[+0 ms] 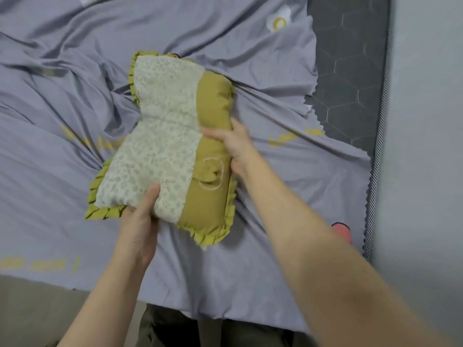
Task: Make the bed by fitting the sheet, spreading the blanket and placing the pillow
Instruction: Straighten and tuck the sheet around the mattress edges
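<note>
Placing the pillow (165,136): left hand (140,221) grips its near edge, right hand (235,146) its side. Rumpled sheet (62,71) probably needs smoothing next.

A single head-worn camera looks forward and steeply down, close over a bed covered by a grey-purple sheet (75,83). Both forearms reach in from the bottom edge. Dark mattress (350,71) shows along the right side.
</note>
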Available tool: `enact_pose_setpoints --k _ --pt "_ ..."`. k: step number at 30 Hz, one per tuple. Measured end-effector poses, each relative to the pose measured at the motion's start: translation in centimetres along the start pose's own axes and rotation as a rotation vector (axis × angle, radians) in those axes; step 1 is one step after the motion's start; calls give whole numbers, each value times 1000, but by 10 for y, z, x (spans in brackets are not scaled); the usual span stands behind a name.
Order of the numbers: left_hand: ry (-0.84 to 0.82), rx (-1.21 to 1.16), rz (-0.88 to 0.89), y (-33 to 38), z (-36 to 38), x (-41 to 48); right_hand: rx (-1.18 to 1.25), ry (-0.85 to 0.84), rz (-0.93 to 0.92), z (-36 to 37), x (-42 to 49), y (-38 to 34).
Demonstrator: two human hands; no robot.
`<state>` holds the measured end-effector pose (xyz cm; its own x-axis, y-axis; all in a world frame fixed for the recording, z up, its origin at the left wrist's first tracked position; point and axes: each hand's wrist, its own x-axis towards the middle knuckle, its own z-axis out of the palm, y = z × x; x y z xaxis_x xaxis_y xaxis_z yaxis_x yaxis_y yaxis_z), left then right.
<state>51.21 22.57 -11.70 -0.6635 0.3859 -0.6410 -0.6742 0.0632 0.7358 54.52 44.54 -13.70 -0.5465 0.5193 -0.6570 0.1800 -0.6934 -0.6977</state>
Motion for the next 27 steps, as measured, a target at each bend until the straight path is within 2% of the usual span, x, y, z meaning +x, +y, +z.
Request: enact_pose_setpoints --k 2,5,8,11,13,15,18,20,22,24,26,27 --pt "-83 -13 121 12 27 -5 60 -46 -113 -4 2 -37" --pt "-145 102 216 24 75 10 122 27 -248 -28 14 -81" --pt "-149 308 69 16 116 38 17 87 -299 -65 28 -99" --pt "-243 781 -74 -26 123 52 -295 125 -232 -115 28 -82" --pt "-267 1119 -66 -53 106 50 -698 326 -162 -161 23 -54" --pt "-261 1301 51 -75 80 39 -1039 559 -110 -212 9 -22" --pt "-166 1435 216 -99 32 14 -1144 879 44 -268 -29 20" --pt "-116 1579 231 -112 0 -1 -1133 987 135 -292 -52 41" --pt "-149 1773 205 -120 -25 -10 -1157 1009 115 -305 -65 51" --pt "-201 1908 299 -124 -39 -9 -1281 1031 -24 -310 -70 53" --pt "-301 2014 395 -122 -42 -3 -1443 963 -123 -311 -71 50" --pt "-369 2058 409 -121 -41 2 -1454 882 -103 -312 -70 48"
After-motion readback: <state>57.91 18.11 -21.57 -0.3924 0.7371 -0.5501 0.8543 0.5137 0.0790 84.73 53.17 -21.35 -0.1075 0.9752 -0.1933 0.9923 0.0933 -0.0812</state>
